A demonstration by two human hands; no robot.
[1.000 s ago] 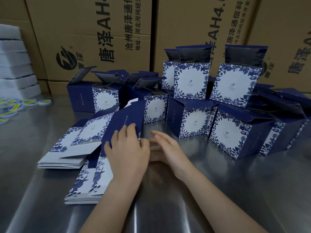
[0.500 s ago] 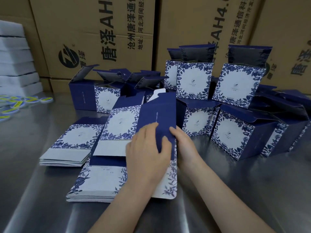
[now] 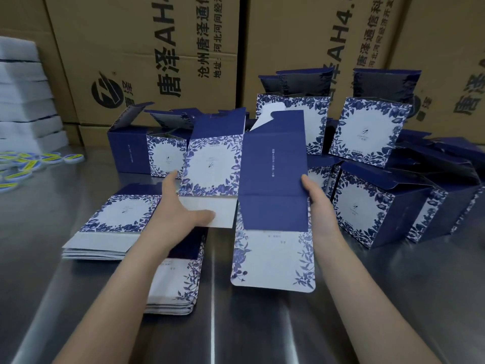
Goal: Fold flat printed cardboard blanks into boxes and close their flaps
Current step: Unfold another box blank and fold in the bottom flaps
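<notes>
I hold one blue-and-white printed cardboard blank [image 3: 273,179] up above the steel table, partly opened. My left hand [image 3: 181,214] grips its left edge, thumb on the white lower flap. Along its right edge lies my right hand [image 3: 319,206], fingers behind the navy panel. A long white floral flap hangs down from the blank toward me. Two stacks of flat blanks lie on the table: one at the left [image 3: 110,227], one under my left forearm [image 3: 178,290].
Several folded boxes with open top flaps [image 3: 367,132] stand and lie behind and to the right [image 3: 388,206]. Big brown shipping cartons [image 3: 147,48] form a wall at the back. White foam sheets [image 3: 23,101] and yellow-blue round stickers [image 3: 23,164] sit far left. The steel table [image 3: 393,298] is shiny.
The blank has been lifted off the stack and raised. My hands moved apart from its middle to its left and right edges, and it has spread open wider.
</notes>
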